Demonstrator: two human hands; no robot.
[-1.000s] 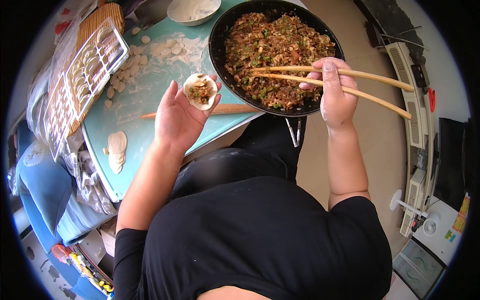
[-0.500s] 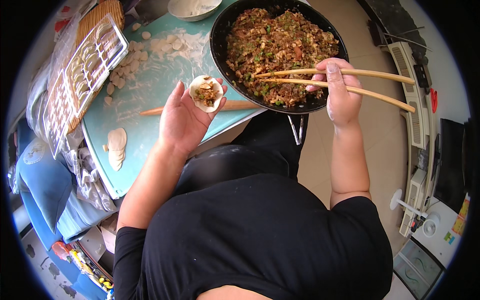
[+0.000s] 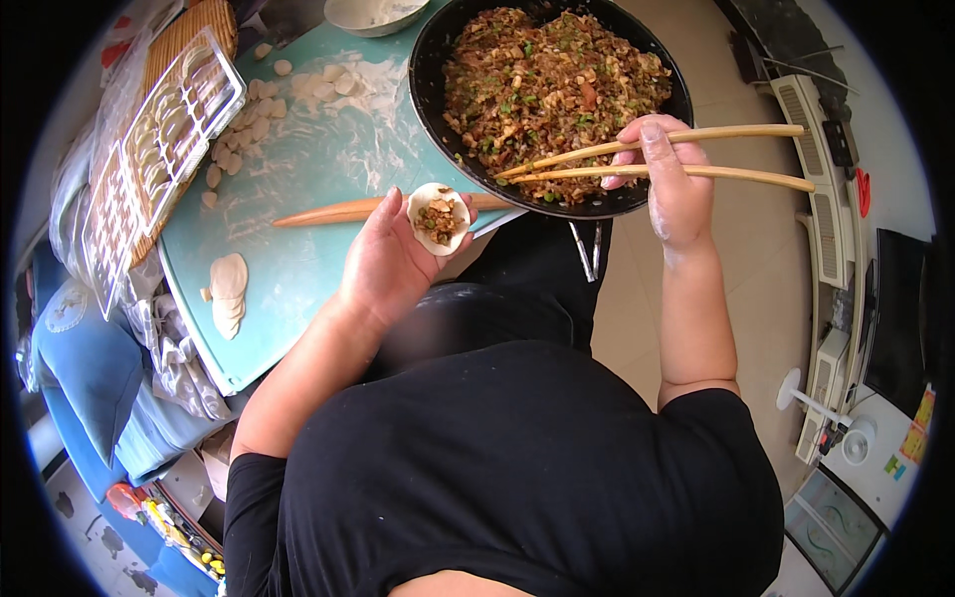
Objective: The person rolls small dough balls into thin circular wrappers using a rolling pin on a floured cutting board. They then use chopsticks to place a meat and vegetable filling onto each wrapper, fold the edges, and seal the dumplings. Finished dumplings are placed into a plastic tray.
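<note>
My left hand (image 3: 386,261) cradles a round dumpling wrapper (image 3: 420,207) on its palm and fingers, with a small heap of chopped filling on the wrapper. Between the fingers of my right hand (image 3: 674,189) is a pair of long wooden chopsticks (image 3: 761,175). Their tips touch the mixed brown and green filling (image 3: 557,95) near the front edge of a black pan (image 3: 422,117). Behind my left hand a wooden rolling pin (image 3: 328,213) lies on the floured green board (image 3: 298,269), its right end partly hidden by that hand.
Overlapping flat wrappers (image 3: 229,289) lie at the board's left, small dough pieces (image 3: 244,139) farther back. A clear tray of shaped dumplings (image 3: 169,139) rests on a slatted mat (image 3: 221,25) at far left. A bowl of flour (image 3: 376,18) stands behind. The pan's handle (image 3: 585,249) points toward me.
My left hand has moved right and nearer to me with the filled wrapper, closer to the pan. The chopsticks have shifted slightly left and down, their tips now nearer the pan's front edge.
</note>
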